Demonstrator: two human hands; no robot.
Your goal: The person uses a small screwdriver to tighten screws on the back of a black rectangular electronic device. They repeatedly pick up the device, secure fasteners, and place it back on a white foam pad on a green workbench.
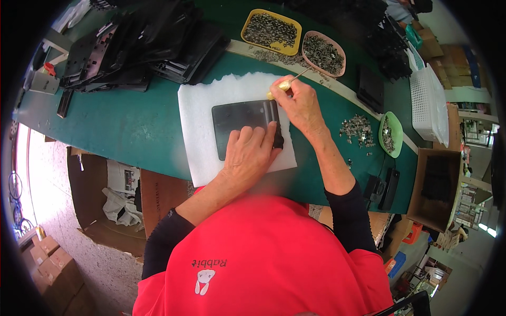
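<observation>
A black, flat, rounded-corner panel (pixel 237 117) lies on a white foam sheet (pixel 196 118). My left hand (pixel 249 151) rests on the panel's near right part with its fingers spread, pressing on it rather than gripping. At the panel's far right corner, my right hand (pixel 300 105) is closed around the yellow handle of a screwdriver-like tool (pixel 284 86). The tool's thin metal shaft points up and right, towards a pink tray (pixel 343 59) of small metal parts. Its tip is too small to make out clearly.
A yellow tray (pixel 300 34) and a green bowl (pixel 398 132) also hold small metal pieces. Loose metal pieces (pixel 358 130) lie on the green table (pixel 142 129). Stacked black panels (pixel 184 55) stand at the far left. A white plastic basket (pixel 428 102) is at right.
</observation>
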